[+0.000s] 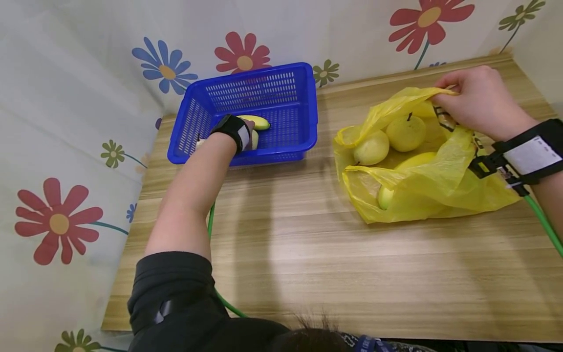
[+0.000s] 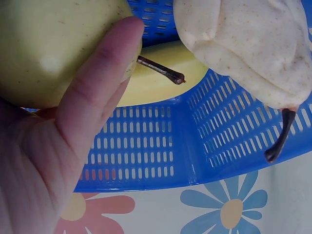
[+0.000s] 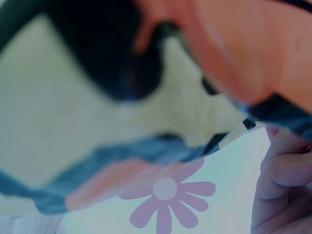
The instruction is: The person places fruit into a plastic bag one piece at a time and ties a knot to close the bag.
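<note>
Inside the blue basket (image 1: 310, 124), my left hand (image 2: 73, 107) holds a yellow-green pear (image 2: 53, 44), thumb curled over its side near the dark stem. Behind that pear lies a yellow banana (image 1: 255, 121). A pale, wrinkled pear-shaped fruit (image 2: 248, 44) with a dark stem sits near the basket's corner. My right hand (image 1: 479, 100) pinches the upper rim of a yellow plastic bag (image 1: 453, 190) and lifts it. Through the bag's mouth show a pale round pear (image 1: 371, 147), a yellower pear (image 1: 406, 133) with a stem, and a smooth yellow fruit (image 1: 418, 160) partly covered by plastic.
Both stand on a wood-grain table (image 1: 325, 274), basket at the back left, bag at the right. A flower-print curtain (image 1: 352, 34) hangs behind and along the left. Green cables (image 1: 543, 220) run from the wrist straps. The right wrist view is mostly blurred plastic.
</note>
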The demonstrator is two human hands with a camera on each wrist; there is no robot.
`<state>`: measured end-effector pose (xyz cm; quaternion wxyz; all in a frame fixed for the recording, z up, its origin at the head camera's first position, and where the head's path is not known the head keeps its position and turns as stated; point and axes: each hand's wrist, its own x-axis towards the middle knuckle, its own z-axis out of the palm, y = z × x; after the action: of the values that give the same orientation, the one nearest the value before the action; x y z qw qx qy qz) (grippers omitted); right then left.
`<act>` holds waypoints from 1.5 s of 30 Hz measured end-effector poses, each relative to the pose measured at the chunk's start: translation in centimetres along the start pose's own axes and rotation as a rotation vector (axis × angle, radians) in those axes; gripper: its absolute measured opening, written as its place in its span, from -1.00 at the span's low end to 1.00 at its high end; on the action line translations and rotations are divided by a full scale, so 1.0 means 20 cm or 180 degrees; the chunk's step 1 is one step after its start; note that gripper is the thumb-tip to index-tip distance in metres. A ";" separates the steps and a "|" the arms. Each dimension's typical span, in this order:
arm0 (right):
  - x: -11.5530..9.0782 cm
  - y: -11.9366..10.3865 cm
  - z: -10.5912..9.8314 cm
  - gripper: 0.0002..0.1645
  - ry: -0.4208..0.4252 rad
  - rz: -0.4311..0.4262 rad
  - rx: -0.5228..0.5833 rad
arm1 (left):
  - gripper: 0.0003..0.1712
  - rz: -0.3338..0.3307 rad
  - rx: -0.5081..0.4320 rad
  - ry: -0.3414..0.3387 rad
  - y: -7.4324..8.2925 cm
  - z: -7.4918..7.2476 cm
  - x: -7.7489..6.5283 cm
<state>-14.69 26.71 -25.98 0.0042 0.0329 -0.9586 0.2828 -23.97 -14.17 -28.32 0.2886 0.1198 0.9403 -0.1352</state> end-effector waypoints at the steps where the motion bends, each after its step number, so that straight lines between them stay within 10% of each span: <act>1: 0.00 0.00 0.00 -0.59 -0.0001 0.0000 -0.0002 | -0.43 0.0026 -0.0004 0.0006 0.00 0.00 0.01; 9: 0.00 0.00 0.01 -0.59 -0.0020 -0.0003 0.0005 | -0.03 0.0214 -0.0707 0.0206 -0.12 -0.08 0.16; 19: 0.00 -0.01 0.02 -0.57 -0.0033 0.0028 -0.0023 | -0.02 0.0742 -0.1386 0.1148 -0.13 -0.27 -0.06; 28: 0.02 -0.02 0.03 -0.57 -0.0022 0.0033 -0.0070 | -0.07 0.1700 -0.1674 0.1726 0.09 -0.31 -0.22; 36: 0.01 -0.01 0.03 -0.57 -0.0016 -0.0002 -0.0087 | -0.10 0.2834 -0.1838 0.1818 0.36 -0.30 -0.35; 45: 0.02 -0.01 0.03 -0.57 0.0027 -0.0053 -0.0080 | -0.04 0.3620 -0.2025 0.1126 0.67 -0.27 -0.37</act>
<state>-15.01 26.24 -26.35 0.0109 0.0396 -0.9617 0.2709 -16.75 -1.05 -22.26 0.1778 0.5257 0.7580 0.3428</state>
